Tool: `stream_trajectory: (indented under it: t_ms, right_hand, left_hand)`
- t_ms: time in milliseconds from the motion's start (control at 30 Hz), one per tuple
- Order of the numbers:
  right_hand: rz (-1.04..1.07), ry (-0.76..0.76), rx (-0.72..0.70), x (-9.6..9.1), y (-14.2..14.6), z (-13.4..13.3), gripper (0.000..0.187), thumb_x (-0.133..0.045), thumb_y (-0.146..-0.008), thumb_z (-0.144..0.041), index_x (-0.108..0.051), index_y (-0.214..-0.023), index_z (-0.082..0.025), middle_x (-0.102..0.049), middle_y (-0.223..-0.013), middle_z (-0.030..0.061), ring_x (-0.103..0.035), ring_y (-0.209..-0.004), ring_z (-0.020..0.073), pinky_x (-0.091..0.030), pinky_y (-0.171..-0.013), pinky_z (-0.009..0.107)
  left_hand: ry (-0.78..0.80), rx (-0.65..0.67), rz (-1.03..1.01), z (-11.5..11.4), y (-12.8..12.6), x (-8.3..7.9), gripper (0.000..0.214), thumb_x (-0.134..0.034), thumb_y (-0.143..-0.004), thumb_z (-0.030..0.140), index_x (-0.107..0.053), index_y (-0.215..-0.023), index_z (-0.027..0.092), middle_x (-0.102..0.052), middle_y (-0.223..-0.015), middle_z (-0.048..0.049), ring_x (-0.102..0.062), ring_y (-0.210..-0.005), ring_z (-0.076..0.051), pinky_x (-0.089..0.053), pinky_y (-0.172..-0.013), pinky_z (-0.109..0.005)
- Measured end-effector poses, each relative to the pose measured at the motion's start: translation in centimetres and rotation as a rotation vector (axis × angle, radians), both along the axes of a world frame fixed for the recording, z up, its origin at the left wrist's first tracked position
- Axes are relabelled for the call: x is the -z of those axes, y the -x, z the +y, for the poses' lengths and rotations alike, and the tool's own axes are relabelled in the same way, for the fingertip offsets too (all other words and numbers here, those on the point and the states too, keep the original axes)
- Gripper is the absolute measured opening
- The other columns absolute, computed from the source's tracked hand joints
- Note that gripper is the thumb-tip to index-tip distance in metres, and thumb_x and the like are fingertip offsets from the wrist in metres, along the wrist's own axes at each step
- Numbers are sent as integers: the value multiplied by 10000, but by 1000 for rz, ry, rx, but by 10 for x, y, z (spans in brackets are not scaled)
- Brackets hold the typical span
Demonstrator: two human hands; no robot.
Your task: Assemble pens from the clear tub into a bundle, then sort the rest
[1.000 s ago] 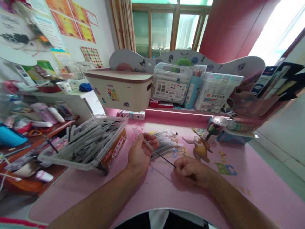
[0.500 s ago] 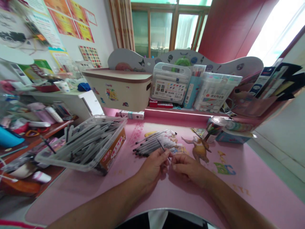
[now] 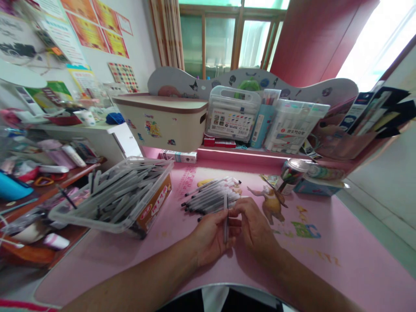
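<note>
L hand grips pen tube, long axis approx. fore-aft; R hand adj. to tube's R side, fingers curled, contents unclear.

Pink desktop: coloured letter "C" readable. Marker case, brown label: Chinese characters, too blurred for reading.

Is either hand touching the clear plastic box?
No, the left hand and right hand are both to the right of the box, with pink tabletop showing between.
</note>
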State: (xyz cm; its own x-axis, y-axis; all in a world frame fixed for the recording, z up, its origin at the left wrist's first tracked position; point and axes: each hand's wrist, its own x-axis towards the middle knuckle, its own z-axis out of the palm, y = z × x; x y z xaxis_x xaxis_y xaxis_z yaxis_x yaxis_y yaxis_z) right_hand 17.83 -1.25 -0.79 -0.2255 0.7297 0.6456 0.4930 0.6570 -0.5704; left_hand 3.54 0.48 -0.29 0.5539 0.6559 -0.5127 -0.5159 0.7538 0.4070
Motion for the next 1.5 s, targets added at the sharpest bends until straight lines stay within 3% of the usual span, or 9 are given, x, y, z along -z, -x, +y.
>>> stream_trajectory:
  t_ms: [133,233,467,567,667,733,967,1233,1500]
  right_hand:
    - [-130,-100,-62,8,5,1,280,-401,-879,-53,-548,-1069,-199,-634,-1111,104,-581,-1081,206,-464,-936,380]
    - [-265,-122,-77,12,6,3,387,-386,-877,-41,-531,-1206,-182,-654,-1222,123,-555,-1211,228,-328,-1096,501]
    - [-402,79,-165,-2,3,-8,518,-477,-889,-167,-441,-1405,-201,-492,-1472,131,-438,-1359,255,-131,-1187,578]
    - [-266,98,-122,0,-2,-5,448,-436,-917,-195,-494,-1360,-221,-534,-1426,111,-463,-1325,254,-242,-1165,528]
    - [-83,134,113,6,-11,5,340,-392,-931,-190,-590,-1208,-211,-636,-1239,107,-550,-1182,247,-421,-1029,436]
    - [-94,167,240,9,-17,14,292,-398,-907,-167,-627,-1088,-190,-673,-1096,110,-584,-1063,255,-453,-946,433]
    - [-342,218,122,15,-18,24,321,-478,-834,-77,-652,-1086,-176,-687,-1119,99,-548,-1030,253,-434,-917,420]
    - [-557,256,93,11,-12,19,165,-532,-921,-146,-689,-932,-196,-635,-978,80,-514,-938,240,-430,-836,386]
    - [-525,277,76,14,-14,18,168,-532,-894,-97,-659,-856,-200,-626,-960,68,-526,-917,228,-438,-829,381]
  left_hand:
    - [80,-45,-84,-2,-5,-3,216,-425,-959,202,-616,-884,133,-663,-688,-35,-660,-578,-154,-521,-558,-264]
    - [129,-111,-151,-4,-7,-2,167,-456,-914,126,-617,-871,138,-667,-683,-20,-648,-566,-126,-495,-558,-222]
    - [76,-116,-75,-7,-10,-1,235,-435,-891,121,-648,-987,93,-703,-870,-96,-687,-722,-167,-521,-585,-234]
    - [53,-100,-75,-5,-7,0,189,-455,-906,125,-637,-957,109,-665,-761,-58,-639,-585,-124,-490,-514,-201]
    - [34,-75,36,-3,-2,1,117,-495,-911,141,-591,-846,127,-573,-626,-6,-525,-440,-69,-363,-401,-139]
    - [-11,-73,121,-2,0,0,107,-496,-909,133,-559,-823,135,-549,-622,2,-494,-429,-54,-286,-376,-117]
    - [-234,-78,253,-2,1,-6,70,-504,-872,139,-527,-808,157,-512,-651,17,-431,-444,-44,-209,-384,-126]
    - [-461,-44,298,-8,23,-54,89,-648,-771,187,-574,-809,157,-535,-691,11,-457,-507,-54,-275,-434,-143]
    - [-744,-125,582,8,102,-105,55,-676,-782,157,-671,-837,161,-588,-659,-7,-485,-511,-83,-362,-474,-153]
